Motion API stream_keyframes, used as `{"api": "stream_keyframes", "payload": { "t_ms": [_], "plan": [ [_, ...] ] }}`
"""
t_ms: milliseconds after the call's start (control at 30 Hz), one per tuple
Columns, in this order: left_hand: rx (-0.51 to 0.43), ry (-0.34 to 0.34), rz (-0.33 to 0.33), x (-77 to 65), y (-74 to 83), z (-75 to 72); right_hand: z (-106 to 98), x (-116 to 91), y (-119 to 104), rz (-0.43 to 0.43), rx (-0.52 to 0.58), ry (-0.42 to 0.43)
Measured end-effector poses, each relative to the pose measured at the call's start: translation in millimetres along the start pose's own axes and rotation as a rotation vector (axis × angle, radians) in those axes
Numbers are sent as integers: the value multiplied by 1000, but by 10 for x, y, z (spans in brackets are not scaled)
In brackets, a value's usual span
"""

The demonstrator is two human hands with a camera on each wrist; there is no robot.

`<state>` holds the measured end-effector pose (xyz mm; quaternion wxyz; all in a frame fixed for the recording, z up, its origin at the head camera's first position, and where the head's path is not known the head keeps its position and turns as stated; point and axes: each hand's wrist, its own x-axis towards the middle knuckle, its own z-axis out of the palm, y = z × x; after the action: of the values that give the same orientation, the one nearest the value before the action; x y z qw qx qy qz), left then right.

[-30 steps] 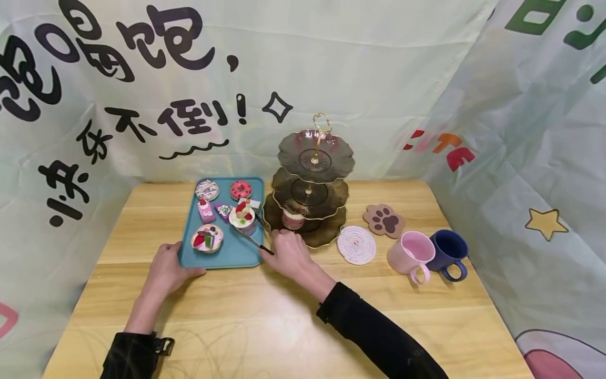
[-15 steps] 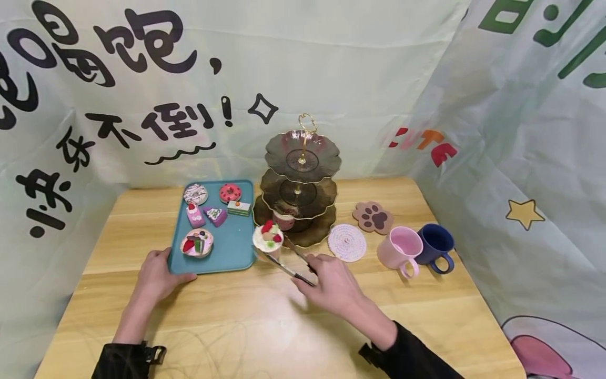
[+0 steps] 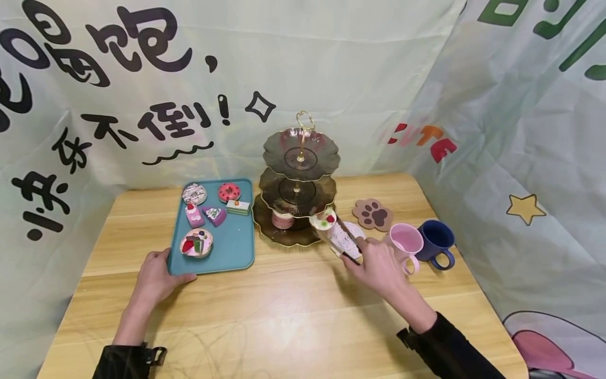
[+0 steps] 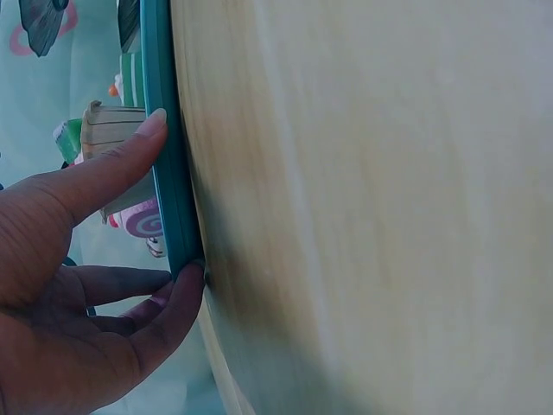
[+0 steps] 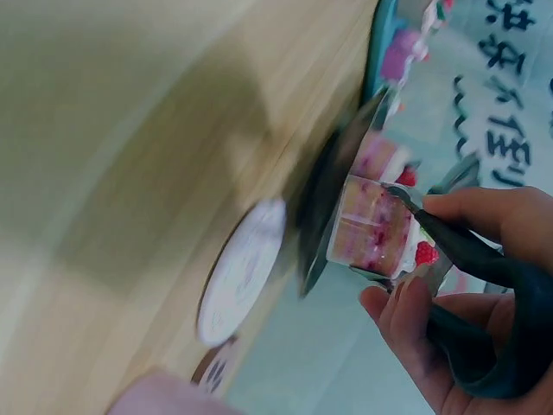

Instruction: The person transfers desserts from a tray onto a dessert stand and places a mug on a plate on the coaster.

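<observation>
My right hand holds dark tongs whose tips grip a clear dessert cup of layered pink and cream cake topped with red berries. In the head view this cup overlaps the right rim of the lowest plate of a three-tier stand; the right wrist view shows it close over that plate. Another pink cake cup stands on the same plate. At the near left corner of a blue tray, my left hand grips the edge, thumb along the front side.
Donuts, small cake slices and a round fruit tart lie on the tray. Right of the stand are a woven round coaster, a brown paw-shaped coaster, a pink mug and a blue mug. Printed cloth walls surround the table.
The right hand has carried the dessert cup in the tongs from the tray rightward, past the stand's front to its right side. The left hand stays at the tray corner.
</observation>
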<state>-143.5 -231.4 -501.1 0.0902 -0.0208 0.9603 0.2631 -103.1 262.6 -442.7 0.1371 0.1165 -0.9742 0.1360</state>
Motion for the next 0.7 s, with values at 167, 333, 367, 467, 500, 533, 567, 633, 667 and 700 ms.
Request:
{"api": "stream_keyframes", "payload": {
  "t_ms": [167,333,367,467,500,533,567,633,667,700],
  "plan": [
    [-1,-1,-3,10,-1,6,107,270,114,10,-6,17],
    [-2,-2,-8,14,3,11,281,548,96,46,-1,-17],
    [-2,-2,-11,15,5,15,321,593,90,56,-1,-27],
    [-2,-5,-21,20,10,19,431,704,82,65,-4,-42],
    [-1,-6,-25,22,10,20,464,732,83,68,2,-41],
    [-3,-7,-28,24,9,17,494,756,84,69,4,-37],
    [-2,-7,-29,25,7,16,517,776,84,72,9,-32],
    [-2,-7,-31,24,2,16,554,807,82,78,15,-25],
    [-3,-7,-32,21,-3,14,569,819,81,84,19,-28],
    [-4,-7,-35,16,-7,13,580,830,78,90,23,-34]
  ]
}}
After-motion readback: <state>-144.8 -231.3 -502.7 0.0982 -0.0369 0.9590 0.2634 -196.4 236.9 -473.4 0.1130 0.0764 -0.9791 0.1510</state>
